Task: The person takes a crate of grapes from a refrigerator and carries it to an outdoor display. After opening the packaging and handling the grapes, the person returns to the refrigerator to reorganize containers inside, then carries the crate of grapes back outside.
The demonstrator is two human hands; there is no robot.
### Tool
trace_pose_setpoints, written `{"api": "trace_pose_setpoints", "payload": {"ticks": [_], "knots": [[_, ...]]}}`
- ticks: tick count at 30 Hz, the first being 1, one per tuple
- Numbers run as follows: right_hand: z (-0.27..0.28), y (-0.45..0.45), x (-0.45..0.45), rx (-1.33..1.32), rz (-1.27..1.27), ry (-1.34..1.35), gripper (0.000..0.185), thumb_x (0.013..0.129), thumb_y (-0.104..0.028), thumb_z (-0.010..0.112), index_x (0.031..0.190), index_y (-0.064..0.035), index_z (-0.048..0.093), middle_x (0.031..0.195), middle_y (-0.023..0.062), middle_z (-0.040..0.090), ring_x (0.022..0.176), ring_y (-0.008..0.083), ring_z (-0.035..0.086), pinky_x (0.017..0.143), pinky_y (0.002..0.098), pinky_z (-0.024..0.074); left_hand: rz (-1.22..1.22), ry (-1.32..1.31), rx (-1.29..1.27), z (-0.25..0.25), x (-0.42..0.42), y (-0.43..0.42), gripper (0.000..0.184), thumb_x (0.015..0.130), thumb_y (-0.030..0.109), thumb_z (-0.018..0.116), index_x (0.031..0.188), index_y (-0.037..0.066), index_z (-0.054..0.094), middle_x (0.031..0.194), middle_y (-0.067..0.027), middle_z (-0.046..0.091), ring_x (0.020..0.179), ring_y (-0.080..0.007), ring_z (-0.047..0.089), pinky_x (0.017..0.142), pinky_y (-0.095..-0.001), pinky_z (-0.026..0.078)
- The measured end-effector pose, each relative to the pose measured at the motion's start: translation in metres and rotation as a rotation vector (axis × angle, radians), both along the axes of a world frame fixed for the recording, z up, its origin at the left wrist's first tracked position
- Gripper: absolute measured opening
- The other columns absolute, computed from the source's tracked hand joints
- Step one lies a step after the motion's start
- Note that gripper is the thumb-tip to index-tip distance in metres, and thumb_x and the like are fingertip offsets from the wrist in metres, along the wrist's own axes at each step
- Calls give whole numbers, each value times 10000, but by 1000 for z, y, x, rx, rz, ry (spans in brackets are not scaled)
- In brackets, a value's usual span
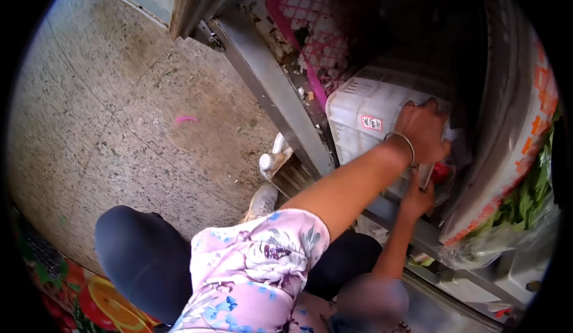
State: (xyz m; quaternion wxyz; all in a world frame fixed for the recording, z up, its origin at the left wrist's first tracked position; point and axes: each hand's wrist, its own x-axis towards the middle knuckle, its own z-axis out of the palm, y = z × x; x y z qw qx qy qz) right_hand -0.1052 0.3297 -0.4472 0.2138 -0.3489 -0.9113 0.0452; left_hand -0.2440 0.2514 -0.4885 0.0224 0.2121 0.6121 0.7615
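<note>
A white plastic basket [352, 115] with slotted sides and a small pink-edged label [372, 123] sits tilted inside the low cabinet. My left hand [422, 131], with a bangle at the wrist, is closed over the basket's edge. Just below it, my right hand [418, 200] has its fingers around the near corner of the basket; its fingertips are partly hidden. Something red in clear plastic [440, 173] lies beside both hands. The inside of the basket is mostly out of sight.
A pink mesh basket [310, 28] stands deeper in the dark cabinet, behind a metal sill [268, 82] strewn with debris. To the right are a white sack with orange print [507, 195] and bagged leafy greens [525, 201]. A small stool [292, 175] is near the sill.
</note>
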Motion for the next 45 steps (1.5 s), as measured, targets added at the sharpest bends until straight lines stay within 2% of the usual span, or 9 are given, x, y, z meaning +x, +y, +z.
{"api": "trace_pose_setpoints", "payload": {"ticks": [4,6,12,21,28,30,34,40,45], "knots": [[-4,17,-9,166,-143,-115,463,687,-404,679,940,-21,621,856,136,641,756,201,607,672,317,453,-34,-8,-6,0,1,23,385,624,275,526,892,4,577,875,-167,502,825,-299,510,772,-381,372],[-9,33,6,302,-99,-131,596,693,-528,602,991,-11,613,872,187,627,784,308,611,672,360,453,-28,-29,1,2,12,29,371,631,266,525,886,1,573,891,-175,492,857,-303,496,791,-379,363],[-1,45,9,278,-215,-283,589,622,-529,653,971,-56,623,883,187,618,825,342,590,692,365,456,-4,-84,39,6,24,34,285,651,177,535,867,-7,556,916,-183,467,940,-310,441,858,-389,336],[-7,38,7,228,-147,-105,589,587,-555,665,927,-74,642,862,145,634,783,298,604,690,358,452,95,-55,65,5,24,37,284,655,168,542,878,-7,555,938,-185,469,947,-313,431,868,-390,330],[0,25,-9,326,-216,-195,573,603,-569,655,813,-36,652,750,169,628,687,323,598,644,375,454,102,112,-145,-6,2,53,311,703,260,489,851,2,579,896,-223,515,929,-346,465,790,-428,384],[-2,29,-15,346,-166,-182,577,541,-678,612,684,-119,632,649,96,618,613,309,580,569,384,441,110,206,-171,-7,-11,51,315,710,274,479,829,4,587,889,-235,523,931,-357,473,779,-433,396],[11,1,-35,304,-232,-309,531,592,-612,628,778,-116,666,745,120,638,693,301,601,658,354,452,-88,63,-234,5,-29,27,356,690,301,504,853,8,622,947,-258,546,943,-376,507,817,-428,411],[6,2,-37,313,-167,-252,548,580,-633,617,768,-119,651,745,116,634,694,310,597,626,368,448,-161,28,-213,2,-40,25,414,668,338,509,910,26,633,954,-249,577,941,-376,538,840,-420,425],[3,6,-26,375,-220,-295,537,587,-643,594,718,-123,633,719,133,625,682,332,591,598,401,443,-38,65,-244,4,-23,38,432,647,313,545,924,-10,617,999,-250,547,984,-352,475,877,-382,382]]}}
